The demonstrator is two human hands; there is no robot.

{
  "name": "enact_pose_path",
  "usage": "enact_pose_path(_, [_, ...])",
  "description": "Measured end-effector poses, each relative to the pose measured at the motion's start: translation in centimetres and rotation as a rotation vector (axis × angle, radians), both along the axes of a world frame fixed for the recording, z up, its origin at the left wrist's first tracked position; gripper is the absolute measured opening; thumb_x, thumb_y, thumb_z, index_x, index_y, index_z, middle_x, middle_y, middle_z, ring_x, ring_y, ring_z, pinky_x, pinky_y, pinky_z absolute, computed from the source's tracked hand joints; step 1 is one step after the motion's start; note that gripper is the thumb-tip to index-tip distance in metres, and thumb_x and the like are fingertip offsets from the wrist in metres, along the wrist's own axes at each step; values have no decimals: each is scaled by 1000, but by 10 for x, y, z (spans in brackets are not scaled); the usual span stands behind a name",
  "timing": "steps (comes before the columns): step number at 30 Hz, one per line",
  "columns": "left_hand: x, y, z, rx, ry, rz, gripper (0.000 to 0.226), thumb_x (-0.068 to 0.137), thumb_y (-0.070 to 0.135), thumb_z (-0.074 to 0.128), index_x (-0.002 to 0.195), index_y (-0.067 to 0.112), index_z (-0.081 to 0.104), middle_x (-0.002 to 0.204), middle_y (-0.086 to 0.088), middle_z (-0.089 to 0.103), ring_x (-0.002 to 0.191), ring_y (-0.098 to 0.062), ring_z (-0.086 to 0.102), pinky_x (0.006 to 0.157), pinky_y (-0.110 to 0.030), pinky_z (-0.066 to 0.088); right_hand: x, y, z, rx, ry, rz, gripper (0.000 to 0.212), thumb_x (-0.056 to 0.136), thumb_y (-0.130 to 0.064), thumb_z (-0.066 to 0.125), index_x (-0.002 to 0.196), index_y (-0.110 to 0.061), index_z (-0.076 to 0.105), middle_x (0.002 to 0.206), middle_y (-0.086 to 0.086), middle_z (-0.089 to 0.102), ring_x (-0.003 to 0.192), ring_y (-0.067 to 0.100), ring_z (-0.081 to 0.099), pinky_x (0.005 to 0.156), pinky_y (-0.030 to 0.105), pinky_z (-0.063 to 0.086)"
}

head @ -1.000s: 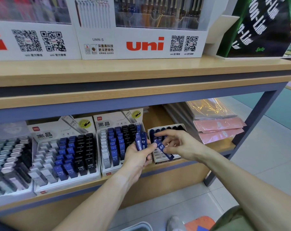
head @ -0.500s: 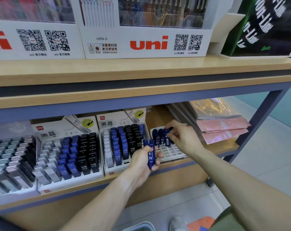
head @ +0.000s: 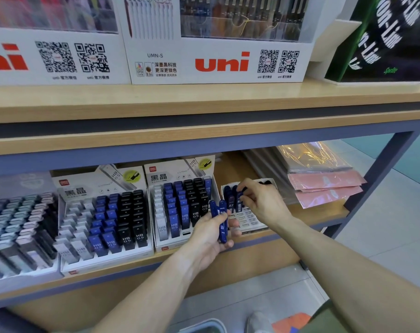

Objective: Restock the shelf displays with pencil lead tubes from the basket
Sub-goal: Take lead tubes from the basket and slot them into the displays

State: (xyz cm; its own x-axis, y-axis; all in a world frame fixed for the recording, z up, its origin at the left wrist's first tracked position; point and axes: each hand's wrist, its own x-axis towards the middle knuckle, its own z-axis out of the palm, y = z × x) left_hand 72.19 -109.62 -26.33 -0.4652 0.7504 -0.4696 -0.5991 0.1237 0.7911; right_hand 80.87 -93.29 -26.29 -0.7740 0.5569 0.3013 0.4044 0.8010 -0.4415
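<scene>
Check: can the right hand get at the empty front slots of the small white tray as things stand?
Probably yes. The right hand is already over the small white tray, pinching a blue tube in its back rows. The empty front slots lie open just below it; the left hand holds its tubes off to the side.

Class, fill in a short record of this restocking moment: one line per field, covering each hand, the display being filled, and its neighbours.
Left hand: holds a few blue tubes
Right hand: pinches a blue tube at the small tray
Small tray: back slots filled, front slots bare
Left neighbour: display box of white, blue and black tubes
Right neighbour: pink packets
</scene>
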Motion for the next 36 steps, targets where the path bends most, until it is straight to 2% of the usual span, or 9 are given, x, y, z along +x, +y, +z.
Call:
enact_pose_path(5, [-1,-2,-2,29,-9,-18,25,104,2,48,126,6,61,97,-18,76,78,-26,70,55,-28,46,-4,3,-1,101,-15,-72,20,93,-14,68,110,-16,78,107,3,76,92,21,68,78,22,44])
enact_pose_path(11, [0,-6,2,65,-21,-42,23,105,3,50,124,6,64,107,-22,75,89,-29,75,59,-27,50,-3,-6,5,184,15,-189,22,93,-20,66,115,-18,70,98,1,75,86,22,69,72,30,55])
enact_pose_path(16, [-2,-5,-1,78,-29,-58,20,105,4,51,119,6,64,107,-22,76,100,-34,74,62,-28,49,-5,-24,26,-441,71,-46,13,89,-34,75,96,-23,76,84,-5,74,75,6,68,70,23,53])
enact_pose_path(19, [-2,-3,-3,90,-36,-68,22,104,5,52,123,3,64,106,-20,76,102,-35,74,62,-28,51,3,-28,29,-550,12,56,13,84,-18,81,96,-20,77,85,-2,74,70,0,64,68,18,50])
enact_pose_path(23, [-1,-2,-2,109,-60,-54,23,104,8,54,124,2,64,107,-19,77,105,-35,74,66,-30,57,12,-19,36,-699,153,-32,17,85,-11,80,100,-16,74,86,3,77,79,14,72,69,26,55])
enact_pose_path(26, [-3,-4,-3,90,-42,-50,22,105,13,53,122,6,66,106,-18,77,101,-32,74,69,-32,58,19,-10,38,-652,210,-81,17,87,-9,77,100,-17,71,82,4,77,80,22,74,78,34,61])
enact_pose_path(29, [-4,-5,-3,35,16,-89,24,107,19,52,120,7,68,94,-11,77,75,-24,69,58,-29,50,27,1,35,-545,251,-139,23,85,-7,78,101,-21,67,82,6,75,76,22,72,75,32,59])
enact_pose_path(32, [-6,-3,-5,9,9,-112,24,107,19,51,117,2,64,69,-4,58,55,-16,49,46,-24,34,31,11,28,-369,232,-173,25,84,-6,77,95,-25,65,82,5,72,70,16,66,70,27,56])
enact_pose_path(36, [-7,-2,-4,34,-48,-149,19,102,18,44,110,5,57,64,0,44,51,-14,39,47,-26,24,31,17,19,-178,158,-128,25,86,-5,72,93,-28,65,83,-6,69,77,10,67,75,27,57])
